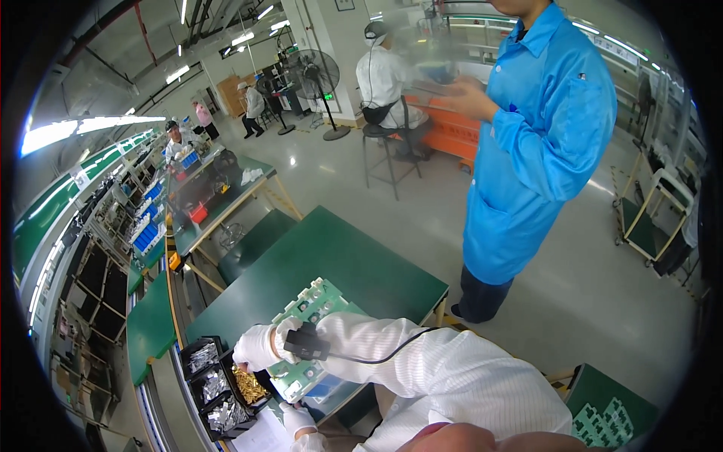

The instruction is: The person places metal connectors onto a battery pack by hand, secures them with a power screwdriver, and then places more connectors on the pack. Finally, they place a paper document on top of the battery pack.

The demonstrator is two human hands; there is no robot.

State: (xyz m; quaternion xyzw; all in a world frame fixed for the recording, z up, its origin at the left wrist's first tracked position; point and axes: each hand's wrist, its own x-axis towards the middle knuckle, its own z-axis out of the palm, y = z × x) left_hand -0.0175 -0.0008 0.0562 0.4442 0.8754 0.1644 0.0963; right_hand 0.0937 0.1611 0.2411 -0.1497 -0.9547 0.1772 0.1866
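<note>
My right hand (256, 349), in a white glove with a black box and cable at the wrist, reaches over a black bin of small brass-coloured parts (249, 386). Its fingers bend down at the parts; what they pinch, if anything, is hidden. Close to the lower end of a pale green notched fixture (303, 380) is my left hand (297, 416), also gloved in white. Its fingers are too small and partly covered to read. The fixture lies slanted on the green table, part of it behind my right forearm. White pieces sit in several of its notches.
Black bins of silvery parts (215, 386) stand beside the brass ones. A white paper sheet (263, 435) lies near them. Beyond spreads the green table (339, 256). A person in a blue coat (527, 151) stands past its right end. More green fixtures (604, 423) lie lower right.
</note>
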